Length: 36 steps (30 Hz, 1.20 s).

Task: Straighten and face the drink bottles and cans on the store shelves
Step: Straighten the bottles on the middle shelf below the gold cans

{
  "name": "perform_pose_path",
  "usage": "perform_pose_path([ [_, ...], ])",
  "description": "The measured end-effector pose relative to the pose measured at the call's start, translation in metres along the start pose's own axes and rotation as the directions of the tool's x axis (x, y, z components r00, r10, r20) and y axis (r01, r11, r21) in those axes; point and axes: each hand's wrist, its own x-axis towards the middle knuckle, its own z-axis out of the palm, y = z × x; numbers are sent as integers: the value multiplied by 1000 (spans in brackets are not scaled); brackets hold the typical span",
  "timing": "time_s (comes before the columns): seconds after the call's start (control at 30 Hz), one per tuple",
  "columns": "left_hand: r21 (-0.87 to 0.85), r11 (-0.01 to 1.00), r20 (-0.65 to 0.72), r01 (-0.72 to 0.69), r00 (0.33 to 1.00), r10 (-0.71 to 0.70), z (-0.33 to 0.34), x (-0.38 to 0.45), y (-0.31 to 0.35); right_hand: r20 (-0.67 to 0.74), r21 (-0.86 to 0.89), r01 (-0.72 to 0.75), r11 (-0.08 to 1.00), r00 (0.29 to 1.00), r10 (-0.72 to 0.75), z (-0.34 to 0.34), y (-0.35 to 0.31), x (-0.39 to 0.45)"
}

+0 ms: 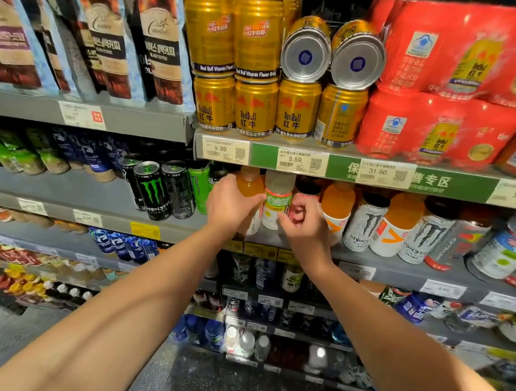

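On the second shelf stand an orange drink bottle (pixel 249 182), a pale bottle with a green and white label (pixel 277 201) and a pink-labelled bottle (pixel 304 199). My left hand (pixel 229 205) is wrapped around the orange bottle's lower part. My right hand (pixel 305 223) is curled in front of the pink bottle, fingers touching the pale bottle's label; I cannot tell whether it grips. Further right stand more orange bottles (pixel 336 208) and white Monster cans (pixel 364 226).
Black and green Monster cans (pixel 154 191) stand left of my hands. Above, gold Red Bull cans (pixel 255 107) are stacked, two lying on their sides (pixel 306 54), beside red multipacks (pixel 450 56). Coffee pouches (pixel 158 40) hang top left. Lower shelves hold several more bottles.
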Motion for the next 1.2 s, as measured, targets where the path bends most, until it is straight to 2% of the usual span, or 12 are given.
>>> perform_pose_path([
  [0.13,-32,994,-43,-104,994,103,3,-16,-3,-77,-113,-43,993,996,35,-4,3,-11],
  [0.23,-115,977,-69,-181,982,174,6,-34,-9,-111,-53,-156,986,983,149,-11,3,-23],
  [0.3,-175,976,-20,-130,992,128,4,-39,-10,-118,32,-238,971,964,240,-19,0,-29],
  [0.37,-191,980,37,-51,998,59,1,-35,-9,-155,42,-236,971,959,239,-29,-1,-31],
  [0.47,-209,977,56,-53,996,66,-1,-31,-12,-266,-56,-235,970,940,212,-45,2,-31],
  [0.6,-393,918,4,-48,999,54,0,-45,-28,-387,-268,-255,929,912,138,-72,4,-29],
  [0.73,-462,884,-27,71,995,-94,0,-55,-43,-340,-404,-263,876,932,123,-94,10,-20],
  [0.83,-564,810,-26,158,978,-209,-2,-62,-45,-271,-480,-222,849,958,98,-105,16,-9],
  [1.07,-611,781,-48,130,978,-201,-11,-76,-21,-213,-502,-181,846,974,82,-117,29,7],
  [1.13,-621,773,-30,132,981,-191,-9,-84,-12,-225,-523,-154,839,974,39,-118,31,7],
  [1.2,-635,761,-1,131,985,-171,-1,-93,-5,-218,-517,-63,854,974,-60,-120,36,3],
])
